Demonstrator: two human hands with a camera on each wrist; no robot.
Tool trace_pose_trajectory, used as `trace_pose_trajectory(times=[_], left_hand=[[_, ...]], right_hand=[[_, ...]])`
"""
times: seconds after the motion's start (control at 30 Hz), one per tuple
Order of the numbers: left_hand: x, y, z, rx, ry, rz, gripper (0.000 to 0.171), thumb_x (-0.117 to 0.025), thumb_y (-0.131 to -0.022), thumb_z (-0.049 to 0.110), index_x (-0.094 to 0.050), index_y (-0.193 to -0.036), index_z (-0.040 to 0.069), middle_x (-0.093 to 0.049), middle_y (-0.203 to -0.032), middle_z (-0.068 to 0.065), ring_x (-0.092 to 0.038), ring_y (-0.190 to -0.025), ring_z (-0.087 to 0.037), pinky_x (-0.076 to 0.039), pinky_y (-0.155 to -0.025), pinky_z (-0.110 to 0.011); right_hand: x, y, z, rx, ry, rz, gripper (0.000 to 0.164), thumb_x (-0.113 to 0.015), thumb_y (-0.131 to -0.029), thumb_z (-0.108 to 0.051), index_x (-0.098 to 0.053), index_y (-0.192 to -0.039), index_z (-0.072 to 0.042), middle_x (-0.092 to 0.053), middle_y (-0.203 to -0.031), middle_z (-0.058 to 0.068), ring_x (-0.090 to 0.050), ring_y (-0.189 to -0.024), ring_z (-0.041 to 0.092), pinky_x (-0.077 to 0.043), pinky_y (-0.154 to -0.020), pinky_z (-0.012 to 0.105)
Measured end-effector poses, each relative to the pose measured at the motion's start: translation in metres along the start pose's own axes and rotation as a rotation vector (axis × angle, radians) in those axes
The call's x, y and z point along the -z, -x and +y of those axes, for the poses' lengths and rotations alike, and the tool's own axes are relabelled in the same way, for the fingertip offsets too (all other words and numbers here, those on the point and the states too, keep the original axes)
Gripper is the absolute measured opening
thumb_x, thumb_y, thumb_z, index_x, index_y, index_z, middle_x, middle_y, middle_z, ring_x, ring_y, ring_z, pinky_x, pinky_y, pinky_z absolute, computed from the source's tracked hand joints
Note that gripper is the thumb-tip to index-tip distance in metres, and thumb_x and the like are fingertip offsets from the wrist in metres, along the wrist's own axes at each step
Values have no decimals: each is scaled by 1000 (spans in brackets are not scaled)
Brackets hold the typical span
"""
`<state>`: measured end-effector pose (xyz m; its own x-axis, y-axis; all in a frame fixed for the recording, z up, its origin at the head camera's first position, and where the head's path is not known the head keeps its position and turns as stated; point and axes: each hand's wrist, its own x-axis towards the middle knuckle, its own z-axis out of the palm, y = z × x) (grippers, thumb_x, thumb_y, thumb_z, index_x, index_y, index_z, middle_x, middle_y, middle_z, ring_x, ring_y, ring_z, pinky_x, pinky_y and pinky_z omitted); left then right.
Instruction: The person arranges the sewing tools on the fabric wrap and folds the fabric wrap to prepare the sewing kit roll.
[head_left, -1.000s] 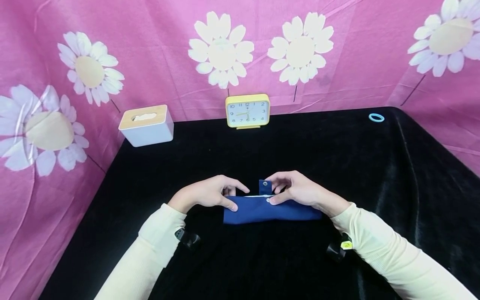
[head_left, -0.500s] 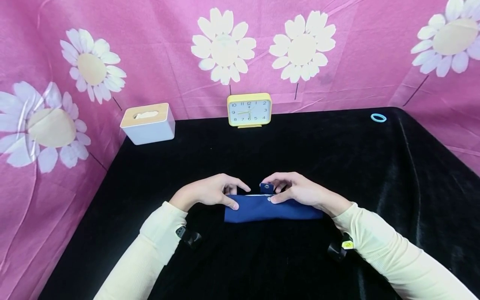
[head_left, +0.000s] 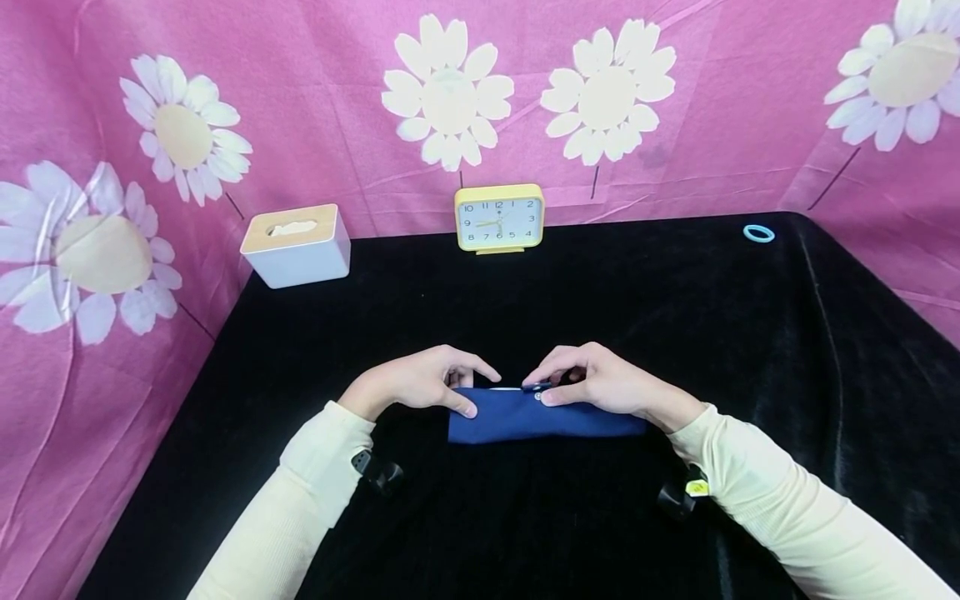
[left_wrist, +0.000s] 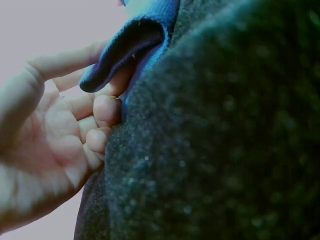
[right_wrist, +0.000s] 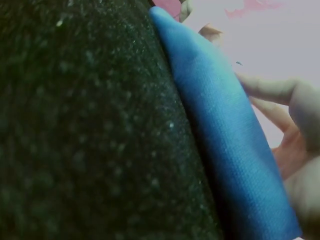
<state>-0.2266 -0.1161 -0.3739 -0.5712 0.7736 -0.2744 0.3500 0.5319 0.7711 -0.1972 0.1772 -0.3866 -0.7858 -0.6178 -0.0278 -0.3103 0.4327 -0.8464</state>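
A flat, dark blue cloth pouch (head_left: 504, 421) lies lengthwise on the black cloth, a pale strip showing along its far edge. My left hand (head_left: 422, 380) holds its left end, thumb on the near face and fingers behind; the left wrist view shows the open fold of the cloth (left_wrist: 157, 37) between them. Close to a small metal snap (head_left: 537, 397), my right hand (head_left: 600, 382) presses its thumb on the pouch. Its fingers bend the short snap tab (head_left: 536, 387) over the far edge, and the tab now appears edge-on. The right wrist view shows the pouch's long side (right_wrist: 225, 130).
A black velvety cloth (head_left: 480, 525) covers the table. Farther back stand a white tissue box (head_left: 300, 258) with a wooden lid and a yellow alarm clock (head_left: 500, 219). A light blue ring (head_left: 759, 233) lies at the far right. Behind hangs a pink flowered curtain (head_left: 315, 108).
The snap tab stood upright with its stud facing me; my right fingers have folded it toward me and down over the far edge. My left hand and the pouch stay nearly in place.
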Motion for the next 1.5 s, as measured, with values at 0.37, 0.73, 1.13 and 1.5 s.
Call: trace_pose_trajectory(times=[0.37, 0.73, 1.13, 1.5], left_hand=[[0, 1, -2, 6, 21, 1, 50, -75, -90, 14, -60, -137, 8, -64, -84, -2, -53, -71, -13, -45, -68, -27], [0, 1, -2, 2, 22, 7, 49, -76, -90, 13, -61, -136, 7, -65, -84, -2, -53, -70, -13, -46, -67, -27], [0, 1, -1, 4, 34, 10, 49, -76, -89, 11, -61, -136, 6, -64, -84, -2, -54, -71, -13, -47, -68, -27], [-1, 0, -2, -4, 19, 17, 49, -76, -89, 12, -61, -135, 6, -64, -83, -1, -54, -70, -12, -47, -68, -27]], right_hand=[[-2, 3, 6, 144, 55, 22, 25, -77, -88, -17, -79, -113, -21, -66, -102, -6, -61, -100, 13, -48, -90, 24], [-7, 1, 17, 407, 31, 38, 27, -75, -88, -3, -78, -114, -10, -64, -101, -2, -61, -97, 12, -50, -86, 25], [-7, -1, 16, 276, -8, 59, 17, -67, -96, -9, -82, -99, -17, -67, -98, -2, -65, -99, 12, -50, -87, 24], [-9, -3, 3, 109, -77, 47, 11, -73, -92, -16, -81, -99, -19, -73, -97, -2, -66, -96, 16, -50, -88, 26]])
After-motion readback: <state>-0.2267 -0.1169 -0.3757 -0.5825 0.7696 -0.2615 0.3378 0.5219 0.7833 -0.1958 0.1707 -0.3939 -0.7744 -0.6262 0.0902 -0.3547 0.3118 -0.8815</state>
